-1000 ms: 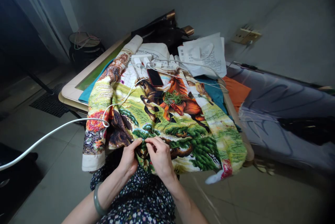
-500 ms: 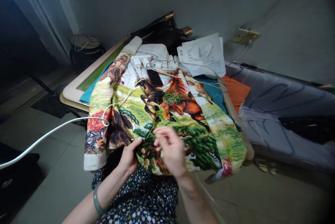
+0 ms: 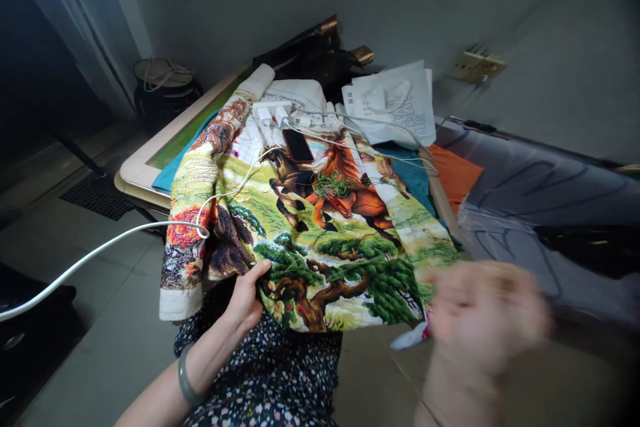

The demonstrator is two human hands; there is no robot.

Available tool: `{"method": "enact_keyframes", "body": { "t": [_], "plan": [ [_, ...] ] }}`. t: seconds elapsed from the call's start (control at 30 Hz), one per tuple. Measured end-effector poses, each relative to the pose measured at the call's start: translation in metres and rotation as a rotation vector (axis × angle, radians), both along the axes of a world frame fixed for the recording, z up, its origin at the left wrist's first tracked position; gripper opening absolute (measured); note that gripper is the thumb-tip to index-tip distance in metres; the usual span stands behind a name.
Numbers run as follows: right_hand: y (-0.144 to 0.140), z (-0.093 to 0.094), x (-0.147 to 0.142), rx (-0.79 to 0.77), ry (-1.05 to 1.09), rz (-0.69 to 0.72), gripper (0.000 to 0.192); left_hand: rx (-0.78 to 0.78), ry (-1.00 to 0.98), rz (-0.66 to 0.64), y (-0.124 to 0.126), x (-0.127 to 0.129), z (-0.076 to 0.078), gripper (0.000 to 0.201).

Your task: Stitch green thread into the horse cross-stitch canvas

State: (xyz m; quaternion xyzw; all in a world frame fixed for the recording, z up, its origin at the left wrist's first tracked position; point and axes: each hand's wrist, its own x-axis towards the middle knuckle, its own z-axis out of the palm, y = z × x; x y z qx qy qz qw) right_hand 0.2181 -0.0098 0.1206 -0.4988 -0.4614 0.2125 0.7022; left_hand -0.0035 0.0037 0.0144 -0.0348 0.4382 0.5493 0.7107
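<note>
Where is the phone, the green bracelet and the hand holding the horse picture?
phone (image 3: 297, 145), head view, middle of its dark screen.
green bracelet (image 3: 186, 379), head view, the band on the left wrist.
left hand (image 3: 246, 297), head view, back of the hand gripping the lower edge of the horse picture (image 3: 350, 200).

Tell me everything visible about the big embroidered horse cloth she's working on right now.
The colourful cross-stitch cloth with galloping brown and orange horses looks like stitched fabric showing green trees and yellow-green fields. It lies draped from the table onto the person's lap, with its left side folded over. The left hand pinches its near edge. A dark smartphone, a tangle of green thread and a white cable rest on it. The right hand is blurred, off to the right.
</note>
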Motion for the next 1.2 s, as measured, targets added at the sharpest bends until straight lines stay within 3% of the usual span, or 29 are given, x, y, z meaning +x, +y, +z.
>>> {"method": "enact_keyframes", "body": {
  "t": [0.13, 0.2, 0.3, 0.4, 0.7, 1.2],
  "plan": [
    [0.005, -0.038, -0.052, -0.373, -0.141, 0.460, 0.010, -0.005, -0.010, -0.007, 0.000, -0.001, -0.002, 0.022],
    [0.004, -0.057, -0.076, -0.467, -0.345, 0.541, 0.016, 0.001, -0.014, -0.011, 0.000, -0.002, -0.004, 0.021],
    [0.005, -0.072, -0.095, -0.481, -0.542, 0.502, 0.022, 0.006, -0.006, -0.008, 0.001, -0.003, -0.007, 0.019],
    [0.007, -0.076, -0.098, -0.485, -0.584, 0.461, 0.023, 0.002, 0.001, -0.003, 0.001, -0.003, -0.008, 0.020],
    [0.010, -0.074, -0.102, -0.472, -0.661, 0.409, 0.024, -0.008, -0.038, 0.015, 0.001, -0.002, -0.003, 0.018],
    [0.011, -0.070, -0.109, -0.439, -0.769, 0.341, 0.024, -0.008, -0.063, 0.003, 0.002, -0.002, -0.010, 0.017]
  ]
}}
